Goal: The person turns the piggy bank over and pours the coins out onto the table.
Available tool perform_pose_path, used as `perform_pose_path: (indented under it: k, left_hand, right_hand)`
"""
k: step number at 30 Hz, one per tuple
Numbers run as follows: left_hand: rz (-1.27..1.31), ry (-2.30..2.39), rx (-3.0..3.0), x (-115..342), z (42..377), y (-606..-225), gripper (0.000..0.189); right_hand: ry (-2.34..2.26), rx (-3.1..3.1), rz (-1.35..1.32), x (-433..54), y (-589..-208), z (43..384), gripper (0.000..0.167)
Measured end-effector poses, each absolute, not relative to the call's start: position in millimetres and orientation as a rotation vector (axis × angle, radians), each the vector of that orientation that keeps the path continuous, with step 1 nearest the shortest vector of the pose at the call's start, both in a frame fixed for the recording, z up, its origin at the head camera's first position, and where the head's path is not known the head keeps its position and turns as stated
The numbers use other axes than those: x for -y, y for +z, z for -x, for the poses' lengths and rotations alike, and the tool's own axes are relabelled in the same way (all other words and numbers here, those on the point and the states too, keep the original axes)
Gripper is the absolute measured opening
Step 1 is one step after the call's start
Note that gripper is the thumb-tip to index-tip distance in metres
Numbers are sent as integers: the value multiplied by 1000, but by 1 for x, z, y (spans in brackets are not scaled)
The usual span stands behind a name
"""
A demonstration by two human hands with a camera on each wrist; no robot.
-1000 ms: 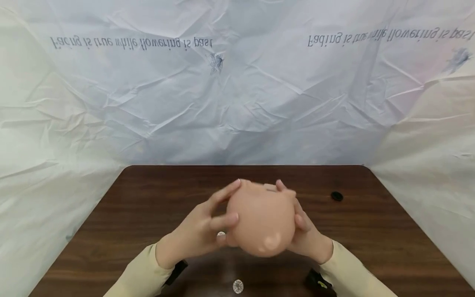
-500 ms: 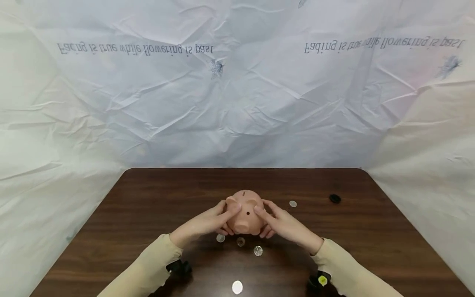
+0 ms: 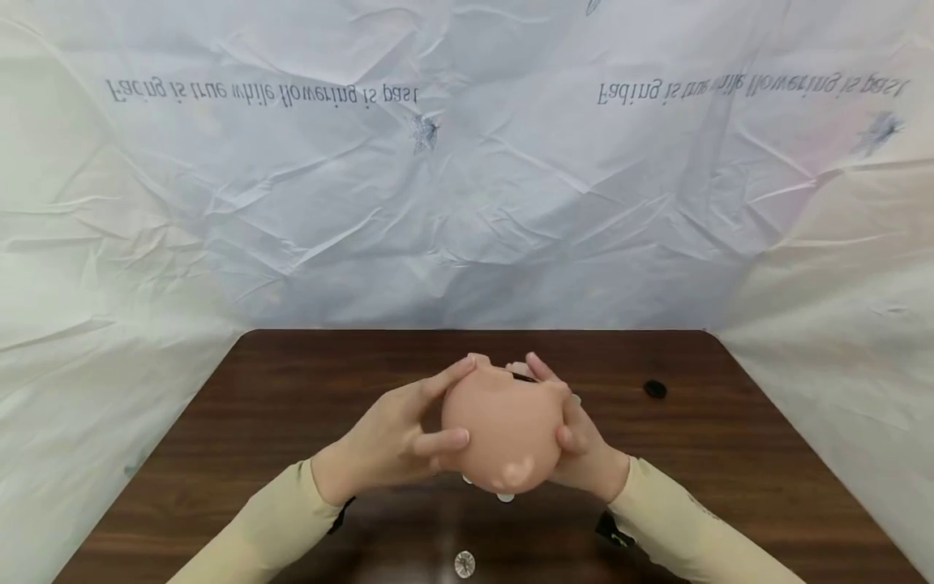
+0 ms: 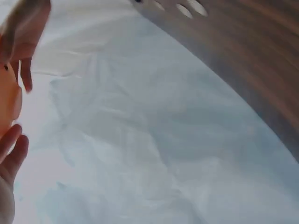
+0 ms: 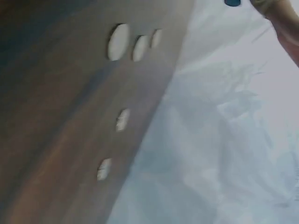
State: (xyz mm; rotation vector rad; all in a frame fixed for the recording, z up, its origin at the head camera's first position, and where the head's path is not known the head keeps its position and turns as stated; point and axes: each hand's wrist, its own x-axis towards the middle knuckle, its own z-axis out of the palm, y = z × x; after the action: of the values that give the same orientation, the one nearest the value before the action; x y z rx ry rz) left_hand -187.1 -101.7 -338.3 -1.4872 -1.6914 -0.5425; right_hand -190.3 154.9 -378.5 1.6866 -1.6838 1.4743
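Both hands hold a pink piggy bank (image 3: pixel 503 434) above the table, tipped so that its smooth rounded body faces the head camera. The left hand (image 3: pixel 387 438) grips its left side with spread fingers. From the right, the right hand (image 3: pixel 589 454) grips the other side, with some of its fingers hidden behind the piggy bank. A dark gap shows at the top edge, between the stubby feet. Only an orange-looking strip of the piggy bank (image 4: pixel 7 98) appears at the left wrist view's edge.
A coin (image 3: pixel 464 564) lies near the table's front, and another coin (image 3: pixel 506 497) shows just below the piggy bank. Several coins (image 5: pixel 118 42) lie on the dark wooden table (image 3: pixel 292 381). A round black cap (image 3: pixel 655 389) sits at right. Pale fabric (image 3: pixel 452 203) hangs around.
Half a second ago the piggy bank was lower and farther off, its snout and slot visible. Now it is raised closer and tipped over, covering some coins. Both hands have kept hold of it.
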Motion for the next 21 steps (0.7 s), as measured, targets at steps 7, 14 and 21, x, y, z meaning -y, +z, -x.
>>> perform_pose_path:
  k: [7, 14, 21]
  left_hand:
    - [1060, -1231, 2737, 110, 180, -368, 99]
    - [832, -1246, 3002, 112, 176, -365, 94]
    - [826, -1327, 3112, 103, 176, -363, 96]
  right_hand:
    - [1968, 2572, -1031, -148, -388, 179, 100]
    - [2366, 2746, -742, -146, -391, 180, 85]
    - [2511, 2720, -712, -155, -398, 169, 82]
